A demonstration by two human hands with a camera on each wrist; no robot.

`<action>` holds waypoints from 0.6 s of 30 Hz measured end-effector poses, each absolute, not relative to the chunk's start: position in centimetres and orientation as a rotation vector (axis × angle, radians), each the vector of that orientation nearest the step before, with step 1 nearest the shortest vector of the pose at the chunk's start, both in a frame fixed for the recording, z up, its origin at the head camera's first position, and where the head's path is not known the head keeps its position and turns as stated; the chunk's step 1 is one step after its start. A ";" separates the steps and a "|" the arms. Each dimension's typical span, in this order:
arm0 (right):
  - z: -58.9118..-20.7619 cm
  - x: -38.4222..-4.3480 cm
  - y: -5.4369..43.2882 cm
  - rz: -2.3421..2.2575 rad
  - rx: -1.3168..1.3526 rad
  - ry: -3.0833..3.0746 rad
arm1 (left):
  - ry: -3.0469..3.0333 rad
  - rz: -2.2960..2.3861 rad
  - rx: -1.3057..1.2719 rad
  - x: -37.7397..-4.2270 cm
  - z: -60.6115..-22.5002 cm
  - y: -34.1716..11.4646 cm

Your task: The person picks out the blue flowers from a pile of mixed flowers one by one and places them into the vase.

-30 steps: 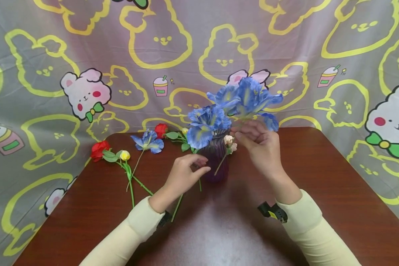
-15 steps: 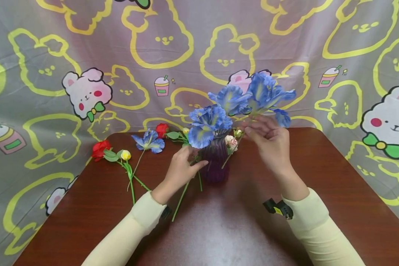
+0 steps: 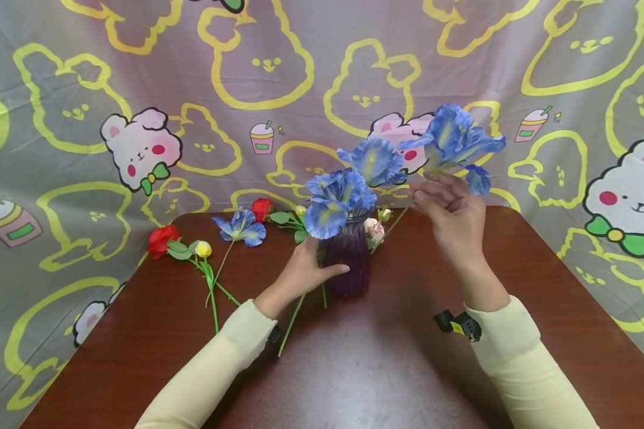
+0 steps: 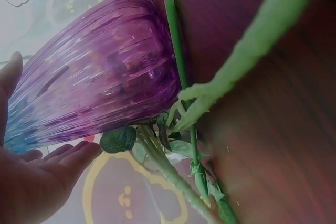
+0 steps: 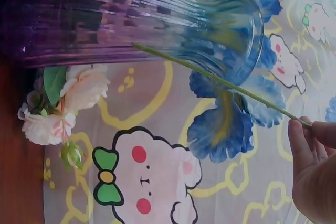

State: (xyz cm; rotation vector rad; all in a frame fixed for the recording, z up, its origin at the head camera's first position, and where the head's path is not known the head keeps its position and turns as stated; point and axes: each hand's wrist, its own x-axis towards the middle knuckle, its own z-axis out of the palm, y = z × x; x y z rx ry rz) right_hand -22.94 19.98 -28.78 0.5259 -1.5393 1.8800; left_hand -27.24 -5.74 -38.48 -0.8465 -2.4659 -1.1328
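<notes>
My right hand point(image 3: 458, 217) pinches the thin stem point(image 5: 226, 83) of a blue iris point(image 3: 453, 140). Its bloom is above the fingers and the stem slants down toward the vase's right side, overlapping the vase in the right wrist view. A ribbed purple glass vase point(image 3: 349, 259), bluish at the neck, stands upright with two blue irises point(image 3: 335, 202) at its mouth. At its left side is my left hand point(image 3: 303, 268), fingers and thumb spread around the glass. The left wrist view shows its straight fingers point(image 4: 68, 158) along one side and the thumb point(image 4: 11, 74) on the other.
Left on the brown table point(image 3: 139, 357) lie red roses point(image 3: 163, 240), a yellow bud point(image 3: 203, 249), another blue iris point(image 3: 241, 228) and green stems point(image 3: 291, 328). Pale pink roses point(image 3: 374, 231) lie behind the vase to its right. A patterned curtain point(image 3: 279, 53) hangs behind.
My right hand has carried its iris rightward and slightly up, away from the vase. My left hand has moved up to the vase's left side, its thumb now across the front.
</notes>
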 end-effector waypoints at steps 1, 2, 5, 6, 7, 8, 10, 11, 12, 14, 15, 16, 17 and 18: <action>-28.7 -23.0 20.1 1.874 0.518 -1.528 | -2.474 -1.126 -0.852 -27.3 -38.5 -5.7; -28.6 -23.1 20.1 1.874 0.510 -1.513 | -2.481 -1.125 -0.856 -27.3 -38.6 -5.6; -28.3 -23.2 20.3 1.909 0.493 -1.419 | -2.516 -1.132 -0.844 -27.3 -38.6 -5.3; -28.2 -23.2 20.3 1.925 0.497 -1.380 | -2.527 -1.140 -0.836 -27.4 -38.7 -5.3; -28.1 -23.2 20.4 1.933 0.494 -1.348 | -2.537 -1.144 -0.829 -27.4 -38.7 -5.2; -27.9 -23.2 20.5 1.957 0.492 -1.307 | -2.544 -1.146 -0.821 -27.4 -38.7 -5.2; -27.6 -23.0 20.6 1.990 0.490 -1.235 | -2.555 -1.144 -0.809 -27.4 -38.7 -5.1; -27.4 -23.0 20.8 2.005 0.493 -1.202 | -2.555 -1.144 -0.804 -27.4 -38.8 -5.1; -27.2 -22.9 20.9 2.019 0.487 -1.172 | -2.553 -1.143 -0.801 -27.4 -38.8 -5.1; -26.9 -22.9 21.1 2.049 0.475 -1.100 | -2.548 -1.138 -0.797 -27.5 -38.8 -5.0; -26.7 -22.9 21.1 2.050 0.468 -1.078 | -2.545 -1.135 -0.796 -27.5 -38.8 -5.0; -26.6 -22.9 21.2 2.058 0.465 -1.047 | -2.543 -1.132 -0.797 -27.5 -38.8 -5.0; -26.5 -23.0 21.3 2.050 0.467 -1.027 | -2.539 -1.129 -0.798 -27.6 -38.8 -4.9; -26.4 -23.0 21.3 2.036 0.466 -1.011 | -2.536 -1.127 -0.799 -27.6 -38.8 -4.9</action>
